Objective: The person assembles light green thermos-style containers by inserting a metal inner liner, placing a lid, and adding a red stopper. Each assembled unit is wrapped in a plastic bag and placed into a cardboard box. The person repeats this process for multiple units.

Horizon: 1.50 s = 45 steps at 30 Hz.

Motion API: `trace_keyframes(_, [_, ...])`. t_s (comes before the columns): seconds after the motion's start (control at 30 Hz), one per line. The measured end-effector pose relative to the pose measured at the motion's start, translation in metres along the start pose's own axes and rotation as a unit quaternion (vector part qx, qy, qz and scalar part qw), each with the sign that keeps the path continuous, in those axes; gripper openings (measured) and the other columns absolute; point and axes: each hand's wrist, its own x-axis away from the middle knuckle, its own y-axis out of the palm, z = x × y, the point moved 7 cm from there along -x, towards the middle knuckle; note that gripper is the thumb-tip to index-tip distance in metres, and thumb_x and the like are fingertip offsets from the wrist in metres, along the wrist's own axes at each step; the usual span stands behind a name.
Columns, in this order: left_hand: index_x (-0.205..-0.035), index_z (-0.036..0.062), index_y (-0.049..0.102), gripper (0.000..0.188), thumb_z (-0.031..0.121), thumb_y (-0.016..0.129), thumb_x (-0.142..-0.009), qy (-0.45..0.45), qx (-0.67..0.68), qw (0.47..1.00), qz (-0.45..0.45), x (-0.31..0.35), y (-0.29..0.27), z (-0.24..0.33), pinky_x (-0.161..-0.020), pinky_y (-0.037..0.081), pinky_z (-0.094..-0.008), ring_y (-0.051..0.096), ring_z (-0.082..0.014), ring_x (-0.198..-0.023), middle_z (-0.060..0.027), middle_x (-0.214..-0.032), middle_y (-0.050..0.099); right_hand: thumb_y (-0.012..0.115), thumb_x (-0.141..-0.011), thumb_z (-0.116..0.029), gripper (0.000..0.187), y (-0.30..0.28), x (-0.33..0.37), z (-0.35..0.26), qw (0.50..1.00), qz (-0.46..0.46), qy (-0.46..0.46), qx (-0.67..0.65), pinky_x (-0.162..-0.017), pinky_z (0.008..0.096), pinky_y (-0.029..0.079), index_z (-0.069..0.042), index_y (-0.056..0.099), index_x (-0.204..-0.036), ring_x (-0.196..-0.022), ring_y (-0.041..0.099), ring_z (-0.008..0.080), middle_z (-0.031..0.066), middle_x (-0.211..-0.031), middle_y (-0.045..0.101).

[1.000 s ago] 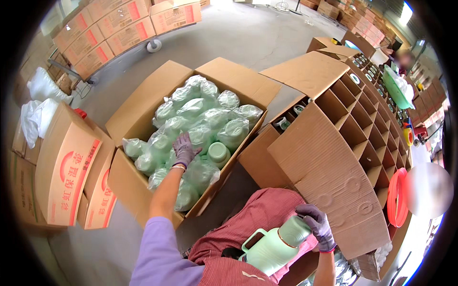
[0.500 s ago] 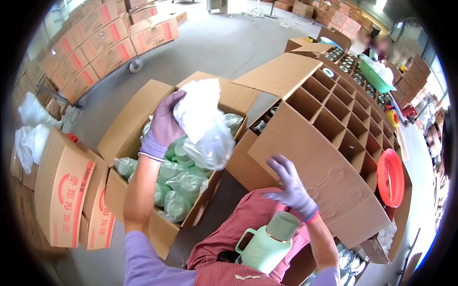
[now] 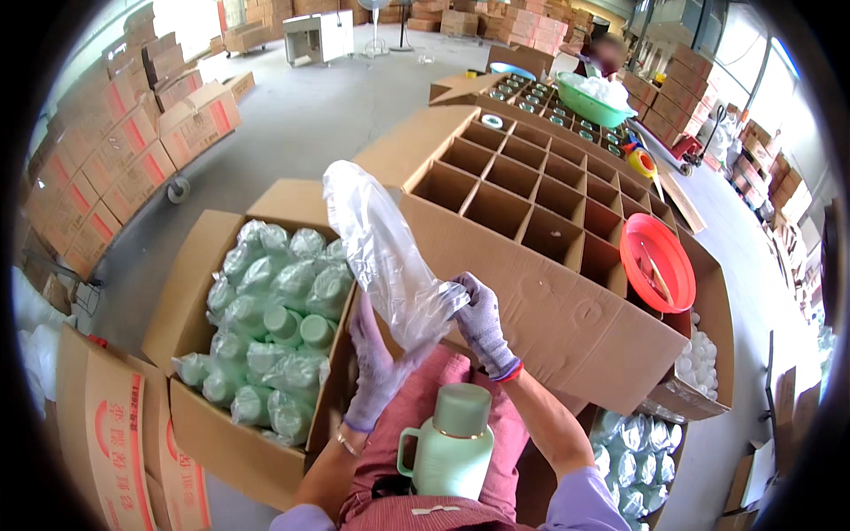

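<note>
A clear plastic bag point(image 3: 381, 239) hangs stretched up in front of me. At its lower right edge my right hand point(image 3: 483, 323), in a pale purple glove, is closed with the fingertips pinching the film. My left hand point(image 3: 376, 376), gloved the same way, lies against the bag's lower left with fingers stretched and thumb apart; some fingers are partly hidden. A mint-green vacuum jug point(image 3: 453, 451) with a grey-green cup lid and side handle stands upright on my lap between my forearms. Left of my left hand, an open carton point(image 3: 239, 447) holds several bagged green jugs point(image 3: 283, 323).
A large carton point(image 3: 540, 314) with empty cardboard dividers stands to the right, a red basin point(image 3: 657, 264) on its edge. Beyond are a green basin point(image 3: 595, 97) and a tape dispenser point(image 3: 639, 159). More bagged items point(image 3: 639, 465) lie lower right. Stacked cartons point(image 3: 124, 164) stand at left.
The bag has moved from above the left carton toward my lap and is now stretched out. My right hand has taken hold of its edge. My left hand has come down; the view has swung right.
</note>
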Motion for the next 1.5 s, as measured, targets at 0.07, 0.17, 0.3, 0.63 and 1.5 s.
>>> trace_keyframes(0.07, [-0.147,-0.0022,0.029,0.082,0.018,0.074,-0.081,0.005,0.032,0.999,0.040,0.004,0.019,-0.012,-0.108,0.035,-0.0474,0.041,-0.0374,-0.128,-0.0262,-0.141,0.040,0.066,-0.083,-0.007,0.011,-0.009,0.013,0.013,0.999,0.001,-0.051,0.008,-0.063,0.0267,0.047,-0.001,0.062,-0.091,-0.068,0.056,0.0109,0.0010,-0.073,0.061])
trace_keyframes(0.17, [-0.125,-0.0046,0.058,0.040,0.003,0.054,-0.086,-0.235,0.427,0.872,0.055,0.013,0.031,-0.052,-0.092,0.051,-0.0373,0.064,-0.0251,-0.096,-0.0183,-0.116,0.064,0.068,-0.082,-0.013,0.018,-0.036,0.040,0.006,0.955,0.020,-0.073,0.287,-0.068,0.0378,0.051,-0.003,0.061,-0.095,-0.074,0.066,0.0280,0.0125,-0.080,0.067])
trace_keyframes(0.3, [-0.118,-0.0039,0.062,0.032,0.011,0.055,-0.091,-0.237,0.344,0.908,-0.036,0.052,0.046,-0.114,-0.076,0.053,-0.0293,0.066,-0.0174,-0.083,-0.0093,-0.102,0.069,0.068,-0.083,-0.021,0.029,-0.079,0.093,0.045,0.885,0.066,-0.075,0.455,-0.082,0.0464,0.046,-0.008,0.060,-0.107,-0.096,0.060,0.0332,0.0137,-0.102,0.063])
trace_keyframes(0.63, [-0.134,-0.0025,0.052,0.046,0.020,0.057,-0.095,-0.025,0.202,0.940,-0.276,0.130,0.010,-0.011,-0.090,0.052,-0.0397,0.063,-0.0407,-0.109,-0.0255,-0.121,0.062,0.067,-0.068,-0.011,0.025,-0.070,0.291,0.035,0.911,-0.050,-0.189,0.362,-0.096,0.0527,0.046,-0.008,0.058,-0.091,-0.102,0.059,0.0317,0.0116,-0.106,0.060])
trace_keyframes(1.5, [-0.119,0.0008,0.062,0.033,0.016,0.068,-0.090,-0.167,0.219,0.815,-0.509,0.169,-0.018,-0.056,-0.087,0.050,-0.0325,0.062,-0.0195,-0.091,-0.0105,-0.102,0.069,0.064,-0.081,-0.013,0.016,-0.060,0.356,0.058,0.928,-0.287,-0.014,0.239,-0.091,0.0457,0.048,-0.008,0.070,-0.094,-0.095,0.064,0.0303,0.0095,-0.099,0.066])
